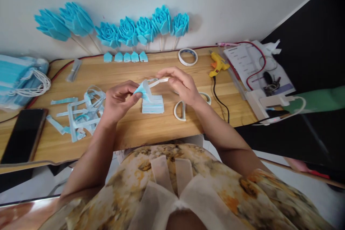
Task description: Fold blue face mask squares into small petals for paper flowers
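Observation:
My left hand point(118, 99) pinches a folded blue petal piece point(143, 90) above the wooden desk point(129, 129). My right hand point(181, 84) is closed on a white strip of tape point(158, 81) that runs across to the petal. Just below the petal lies a small stack of cut blue squares point(153, 104). A half roll of tape point(180, 110) lies right of the stack, near my right wrist.
Blue paper roses point(129, 30) lean against the wall, with small folded petals point(125, 57) in a row beneath. Blue scrap strips point(81, 113) and a phone point(23, 134) lie left, face masks point(16, 79) far left. A tape roll point(188, 56), yellow glue gun point(217, 64) and papers point(250, 64) are right.

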Demonstrator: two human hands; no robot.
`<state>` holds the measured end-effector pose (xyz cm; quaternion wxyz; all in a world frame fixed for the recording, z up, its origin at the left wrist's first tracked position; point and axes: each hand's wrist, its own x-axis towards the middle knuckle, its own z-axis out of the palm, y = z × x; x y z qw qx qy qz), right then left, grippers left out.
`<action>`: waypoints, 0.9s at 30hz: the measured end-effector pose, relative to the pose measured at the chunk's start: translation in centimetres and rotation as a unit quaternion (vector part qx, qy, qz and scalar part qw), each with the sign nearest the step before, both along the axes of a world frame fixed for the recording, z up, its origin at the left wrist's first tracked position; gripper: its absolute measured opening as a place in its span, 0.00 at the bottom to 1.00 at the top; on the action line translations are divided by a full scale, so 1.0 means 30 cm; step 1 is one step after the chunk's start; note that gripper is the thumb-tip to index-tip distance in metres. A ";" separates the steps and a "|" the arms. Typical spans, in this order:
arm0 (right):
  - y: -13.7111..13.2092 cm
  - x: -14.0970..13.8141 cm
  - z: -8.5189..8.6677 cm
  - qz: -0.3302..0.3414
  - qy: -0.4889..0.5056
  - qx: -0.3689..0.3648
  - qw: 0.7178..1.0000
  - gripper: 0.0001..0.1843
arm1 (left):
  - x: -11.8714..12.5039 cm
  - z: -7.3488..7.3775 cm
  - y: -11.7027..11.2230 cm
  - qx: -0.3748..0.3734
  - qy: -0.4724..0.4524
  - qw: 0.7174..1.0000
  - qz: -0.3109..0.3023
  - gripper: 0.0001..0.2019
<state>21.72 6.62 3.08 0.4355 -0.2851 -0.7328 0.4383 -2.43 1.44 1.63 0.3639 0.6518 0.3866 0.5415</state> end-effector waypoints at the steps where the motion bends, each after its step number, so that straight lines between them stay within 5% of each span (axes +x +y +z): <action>1: 0.012 -0.001 -0.011 -0.002 0.030 -0.026 0.999 0.17 | -0.002 -0.002 0.002 0.004 -0.003 1.000 0.008 0.09; 6: 0.088 0.024 -0.037 -0.088 0.093 -0.107 0.986 0.20 | -0.008 -0.017 0.013 0.008 -0.027 0.999 0.034 0.10; 10: 0.049 0.097 0.017 -0.167 -0.110 0.005 0.980 0.15 | -0.006 -0.026 0.020 0.004 -0.053 0.997 0.062 0.10; 14: -0.108 0.174 0.061 -0.209 -0.462 0.090 0.857 0.15 | 0.009 -0.020 0.020 0.021 -0.105 0.992 0.073 0.07; 16: -0.191 0.190 0.046 -0.219 -0.557 0.082 0.797 0.18 | 0.016 -0.013 0.018 0.026 -0.119 0.990 0.072 0.06; 18: -0.253 0.188 0.012 -0.206 -0.601 0.070 0.769 0.26 | 0.016 -0.009 0.015 0.022 -0.124 0.989 0.081 0.06; 21: -0.293 0.170 -0.040 -0.221 -0.604 0.070 0.762 0.33 | 0.008 -0.010 0.016 -0.001 -0.128 0.987 0.095 0.06; 27: -0.264 0.166 -0.050 -0.231 -0.599 0.066 0.764 0.25 | 0.004 -0.015 0.021 -0.006 -0.116 0.987 0.107 0.10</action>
